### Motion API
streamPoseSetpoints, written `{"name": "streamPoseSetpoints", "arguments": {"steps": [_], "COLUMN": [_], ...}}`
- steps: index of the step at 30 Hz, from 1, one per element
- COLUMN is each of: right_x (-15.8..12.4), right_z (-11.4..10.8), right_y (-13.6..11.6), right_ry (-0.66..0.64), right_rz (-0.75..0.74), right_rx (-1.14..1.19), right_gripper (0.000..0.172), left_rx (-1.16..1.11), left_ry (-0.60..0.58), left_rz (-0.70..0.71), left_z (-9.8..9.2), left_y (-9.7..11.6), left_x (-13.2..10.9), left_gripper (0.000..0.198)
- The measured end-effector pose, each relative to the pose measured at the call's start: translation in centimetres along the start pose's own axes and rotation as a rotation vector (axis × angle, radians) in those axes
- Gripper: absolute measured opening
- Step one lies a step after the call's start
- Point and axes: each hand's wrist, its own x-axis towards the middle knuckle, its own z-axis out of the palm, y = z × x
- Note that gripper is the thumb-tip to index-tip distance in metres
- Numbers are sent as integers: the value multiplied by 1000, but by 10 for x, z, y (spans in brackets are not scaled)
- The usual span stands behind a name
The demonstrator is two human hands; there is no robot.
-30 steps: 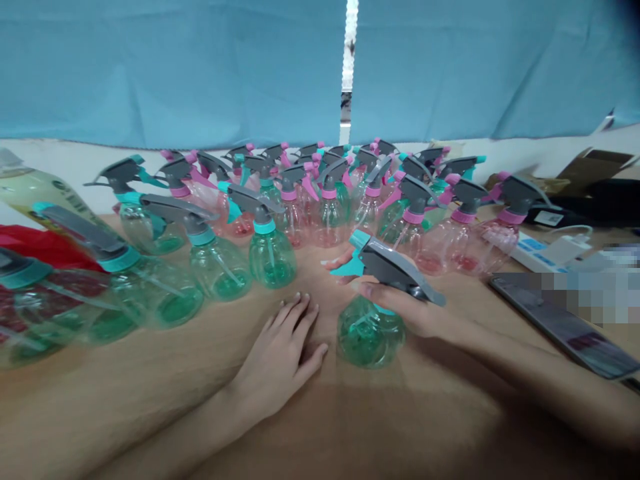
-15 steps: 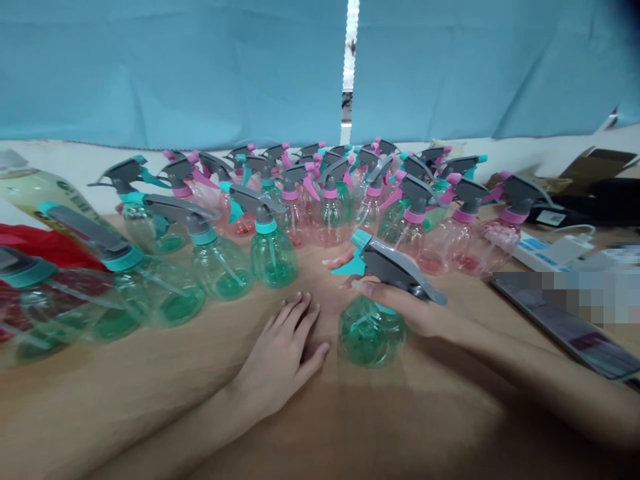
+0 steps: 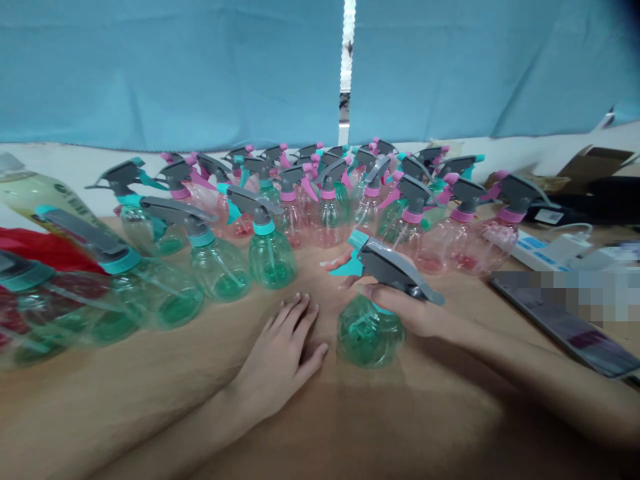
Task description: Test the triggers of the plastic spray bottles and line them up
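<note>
My right hand [image 3: 417, 310] is closed around the neck of a green spray bottle [image 3: 370, 337] with a grey head and turquoise trigger. One finger reaches up by the trigger, and its far fingers are partly hidden behind the bottle. The bottle is near the middle of the wooden table [image 3: 240, 440]; whether its base touches the wood I cannot tell. Just to its left, my left hand [image 3: 283, 357] lies flat on the tabletop, fingers stretched out and holding nothing. Beyond the left hand stands another green spray bottle [image 3: 273, 260] with a turquoise collar.
Several pink spray bottles [image 3: 330, 220] and green ones crowd the back. More green bottles [image 3: 220, 273] line the left, near a red cloth or bag [image 3: 40, 247] and a large pale bottle [image 3: 37, 190]. At right are a phone [image 3: 565, 327], a power strip [image 3: 537, 250] and a cardboard box [image 3: 595, 170].
The view has shifted very slightly. Both hands and the held spray bottle keep the same pose.
</note>
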Motion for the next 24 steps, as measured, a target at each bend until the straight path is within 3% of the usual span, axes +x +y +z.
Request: {"name": "streamPoseSetpoints", "arguments": {"steps": [7, 14, 24], "right_x": [8, 4, 1], "right_z": [-1, -2, -4], "right_y": [-4, -8, -1], "right_ry": [-14, 11, 7], "right_rz": [-44, 59, 61], "right_rx": [-54, -108, -108], "right_gripper": [38, 29, 16], "left_rx": [-6, -1, 14], "left_ry": [17, 13, 24], "left_rz": [-3, -12, 5], "left_z": [2, 2, 0], "left_y": [-2, -3, -3], "left_x": [-1, 0, 1], "left_gripper": [54, 54, 56]}}
